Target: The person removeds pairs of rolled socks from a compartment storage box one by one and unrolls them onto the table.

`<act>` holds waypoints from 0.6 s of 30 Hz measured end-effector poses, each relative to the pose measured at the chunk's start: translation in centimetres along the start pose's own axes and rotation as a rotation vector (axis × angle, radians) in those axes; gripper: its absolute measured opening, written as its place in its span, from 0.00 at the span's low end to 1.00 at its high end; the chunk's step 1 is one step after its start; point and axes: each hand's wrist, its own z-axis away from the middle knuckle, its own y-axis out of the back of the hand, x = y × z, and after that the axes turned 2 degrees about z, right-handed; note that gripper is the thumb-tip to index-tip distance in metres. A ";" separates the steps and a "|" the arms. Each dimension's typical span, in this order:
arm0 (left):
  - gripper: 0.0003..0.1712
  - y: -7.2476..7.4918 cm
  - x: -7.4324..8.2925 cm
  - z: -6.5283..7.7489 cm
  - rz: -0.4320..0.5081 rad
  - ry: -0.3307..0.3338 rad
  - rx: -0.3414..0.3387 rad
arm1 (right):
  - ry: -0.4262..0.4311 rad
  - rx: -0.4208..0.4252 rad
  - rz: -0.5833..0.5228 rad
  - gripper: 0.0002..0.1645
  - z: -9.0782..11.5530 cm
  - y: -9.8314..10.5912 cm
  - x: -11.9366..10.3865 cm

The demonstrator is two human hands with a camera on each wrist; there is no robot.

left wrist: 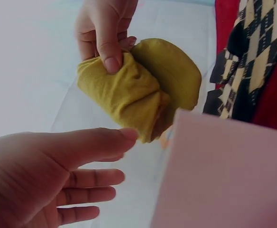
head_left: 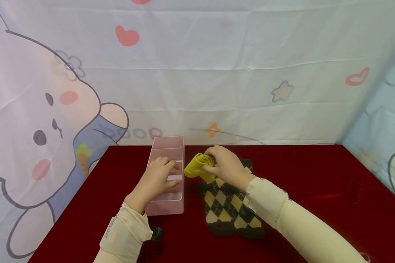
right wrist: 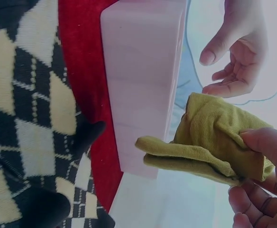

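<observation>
My right hand pinches a folded bundle of yellow socks between thumb and fingers, just right of the pink box. In the right wrist view, the yellow bundle has a doubled flap sticking out at one end. My left hand is over the box with thumb and fingers apart and nothing between them. Seen from the left wrist, its thumb points toward the lower edge of the yellow bundle. Dividers split the box into compartments, partly hidden by the left hand.
A pair of black, tan and grey argyle socks lies flat on the dark red tablecloth, partly under the right forearm. Behind the table hangs a printed cloth backdrop.
</observation>
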 end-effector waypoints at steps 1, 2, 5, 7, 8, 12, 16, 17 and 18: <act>0.18 -0.2 0.2 -0.1 0.001 -0.002 0.006 | -0.006 -0.001 -0.001 0.17 0.2 0.1 0.2; 0.18 -0.3 0.4 -0.2 0.001 -0.005 0.011 | -0.011 -0.003 -0.004 0.17 0.4 0.1 0.3; 0.18 -0.8 0.8 -0.5 0.005 -0.017 0.021 | -0.025 0.005 -0.007 0.17 0.8 0.3 0.7; 0.18 -1.2 1.1 -0.7 0.012 -0.028 0.022 | -0.032 0.015 -0.007 0.17 1.1 0.4 0.8; 0.18 -1.4 1.2 -0.7 0.010 -0.037 0.026 | -0.036 0.018 -0.009 0.17 1.2 0.4 0.9; 0.19 -2.2 1.6 -0.8 0.006 -0.071 0.050 | -0.054 0.027 -0.007 0.18 1.9 0.7 1.1; 0.18 -2.8 2.0 -0.9 0.009 -0.092 0.082 | -0.073 0.029 -0.008 0.17 2.6 1.1 1.3; 0.18 -2.9 2.1 -0.9 0.005 -0.096 0.088 | -0.076 0.029 -0.011 0.17 2.9 1.1 1.4; 0.17 -3.0 2.2 -1.0 0.004 -0.098 0.094 | -0.080 0.027 -0.013 0.17 3.1 1.2 1.5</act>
